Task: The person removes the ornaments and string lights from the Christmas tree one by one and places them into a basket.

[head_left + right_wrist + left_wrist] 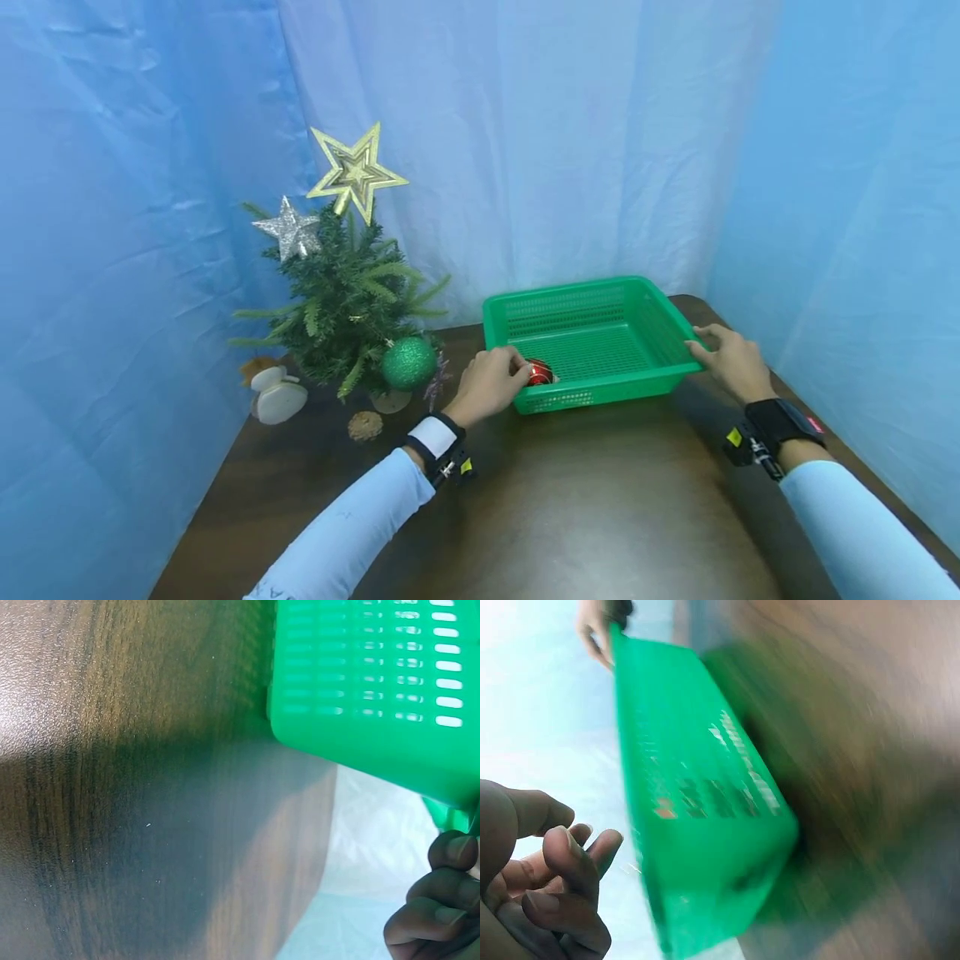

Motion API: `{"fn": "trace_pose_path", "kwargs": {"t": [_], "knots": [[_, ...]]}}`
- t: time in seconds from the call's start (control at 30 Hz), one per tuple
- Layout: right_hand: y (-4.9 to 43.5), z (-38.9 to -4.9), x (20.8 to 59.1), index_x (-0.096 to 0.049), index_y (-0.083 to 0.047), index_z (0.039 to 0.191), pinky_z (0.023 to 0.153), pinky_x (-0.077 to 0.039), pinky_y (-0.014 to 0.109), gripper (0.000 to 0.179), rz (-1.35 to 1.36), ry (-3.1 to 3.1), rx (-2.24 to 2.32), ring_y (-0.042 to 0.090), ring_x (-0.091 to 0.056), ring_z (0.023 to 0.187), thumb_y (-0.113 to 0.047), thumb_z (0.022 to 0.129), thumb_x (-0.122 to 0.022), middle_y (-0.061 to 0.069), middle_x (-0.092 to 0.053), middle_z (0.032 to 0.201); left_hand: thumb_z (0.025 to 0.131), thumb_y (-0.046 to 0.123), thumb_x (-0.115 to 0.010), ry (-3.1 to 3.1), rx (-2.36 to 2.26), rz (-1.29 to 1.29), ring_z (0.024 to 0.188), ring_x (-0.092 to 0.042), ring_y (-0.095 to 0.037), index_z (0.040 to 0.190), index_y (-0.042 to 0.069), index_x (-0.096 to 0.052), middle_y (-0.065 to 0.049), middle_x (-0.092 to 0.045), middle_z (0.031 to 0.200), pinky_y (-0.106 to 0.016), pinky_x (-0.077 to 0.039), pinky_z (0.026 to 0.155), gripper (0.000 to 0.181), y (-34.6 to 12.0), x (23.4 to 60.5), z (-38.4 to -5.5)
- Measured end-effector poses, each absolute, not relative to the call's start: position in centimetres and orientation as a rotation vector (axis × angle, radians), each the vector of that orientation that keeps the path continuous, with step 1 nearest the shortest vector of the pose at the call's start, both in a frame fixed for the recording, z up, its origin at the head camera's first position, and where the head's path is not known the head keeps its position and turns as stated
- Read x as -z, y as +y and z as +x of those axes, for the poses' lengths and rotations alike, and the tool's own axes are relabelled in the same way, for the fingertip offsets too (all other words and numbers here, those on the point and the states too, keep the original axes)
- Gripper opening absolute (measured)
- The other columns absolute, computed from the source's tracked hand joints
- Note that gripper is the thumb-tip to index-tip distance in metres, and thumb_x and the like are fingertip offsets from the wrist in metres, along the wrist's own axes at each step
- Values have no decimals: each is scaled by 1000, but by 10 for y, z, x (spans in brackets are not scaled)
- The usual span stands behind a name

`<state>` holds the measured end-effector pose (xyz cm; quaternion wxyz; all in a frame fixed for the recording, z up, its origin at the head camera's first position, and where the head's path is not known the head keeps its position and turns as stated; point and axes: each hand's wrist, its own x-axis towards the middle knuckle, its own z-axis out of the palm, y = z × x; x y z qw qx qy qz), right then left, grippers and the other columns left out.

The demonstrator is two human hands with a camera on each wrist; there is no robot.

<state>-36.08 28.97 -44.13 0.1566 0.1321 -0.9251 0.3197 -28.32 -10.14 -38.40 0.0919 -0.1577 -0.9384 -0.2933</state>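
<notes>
A green plastic basket [592,392] with slotted walls stands on the dark wooden table. My right hand [731,362] grips its rim at the right side; in the right wrist view, curled fingers [431,922] show below that rim. At the basket's front left corner is my left hand [491,379], beside a red bauble [539,372] lying inside. The left wrist view is blurred, but the left hand's fingers [577,870] are loosely bent, with a gap to the thumb and nothing held. Part of the bauble is hidden by the left hand in the head view.
To the left stands a small Christmas tree [337,308] with a gold star [357,172], a silver star [288,229] and a green glitter bauble [409,363]. A pine cone [365,426] and a white snowman-like ornament [280,400] are near its base. Blue curtains [555,142] surround the table.
</notes>
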Motion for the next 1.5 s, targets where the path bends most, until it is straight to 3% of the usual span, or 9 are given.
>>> {"fn": "trace_pose_path", "kwargs": {"t": [0.1,0.4,0.57,0.63,0.73,1.0,1.13,1.3,1.5], "knots": [[298,-360,441,-56,6,141,43,-27,34,50,361,-2644,-891,17,-25,42,-32,108,-57,27,-70,91,105,24,-62,-2757,922,-552,47,-37,-8,102,11,-72,4,-63,73,-25,-26,46,16,-96,373,-270],[309,-355,435,-56,7,139,43,-26,33,50,342,-2637,-846,14,-21,43,-31,107,-57,14,-64,66,105,29,-63,-2521,1059,-680,64,-60,-10,108,17,-72,10,-70,89,-31,-47,58,15,-134,290,-216],[307,-356,432,-59,9,136,44,-25,33,47,338,-2618,-806,16,-23,43,-28,107,-60,18,-66,69,104,27,-65,-2340,1058,-544,58,-62,-15,109,14,-71,4,-74,94,-28,-47,50,16,-196,259,-190],[303,-357,431,-60,10,134,45,-25,33,47,350,-2610,-799,17,-25,43,-28,106,-60,25,-70,82,104,26,-66,-2282,1070,-404,55,-59,-16,111,11,-71,2,-75,94,-26,-46,48,18,-226,254,-181],[296,-360,430,-59,10,134,45,-26,33,47,376,-2605,-799,16,-24,44,-28,106,-60,31,-71,99,103,24,-67,-2194,1112,-180,52,-56,-13,114,6,-70,3,-74,90,-23,-44,45,22,-272,253,-168],[292,-361,428,-58,7,138,45,-26,33,48,365,-2628,-832,14,-20,45,-29,107,-59,13,-67,70,99,32,-71,-2054,1026,294,56,-55,-4,111,11,-69,6,-61,94,-18,-39,48,25,-362,282,-164],[292,-361,428,-58,6,138,45,-26,32,48,370,-2638,-834,14,-20,45,-29,107,-59,9,-64,63,98,45,-68,-2143,1040,555,74,-52,-7,130,13,-64,7,-55,107,-19,-44,56,46,-386,302,-174],[289,-360,431,-59,8,137,45,-25,32,46,384,-2628,-825,14,-20,44,-27,106,-61,10,-68,68,101,53,-57,-2303,992,661,83,-55,-11,152,10,-49,-12,-56,133,-22,-47,60,67,-401,323,-190],[284,-358,437,-59,7,137,45,-26,33,46,379,-2635,-824,15,-22,43,-27,106,-61,24,-71,86,105,51,-51,-2372,1002,639,77,-56,-12,144,2,-58,-19,-54,137,-25,-49,57,63,-411,334,-197]]}}
